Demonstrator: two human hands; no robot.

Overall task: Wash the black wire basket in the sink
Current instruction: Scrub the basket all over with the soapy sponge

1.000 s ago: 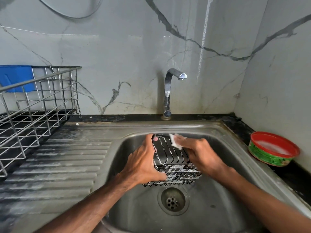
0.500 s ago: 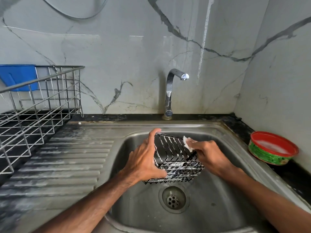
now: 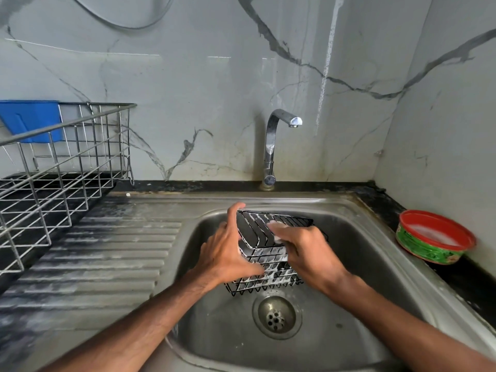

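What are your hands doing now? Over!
Left hand grips soapy black wire basket in sink. Right hand presses white scrubber on it. Nothing in the way.

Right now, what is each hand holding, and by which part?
The left hand grips the black wire basket by its left end. The right hand holds a white soapy pad against the basket's top face.

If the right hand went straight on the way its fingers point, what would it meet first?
Probably the left hand, which grips the basket at its left; the right hand, holding a sponge, points leftward across the wires. Depth unclear.
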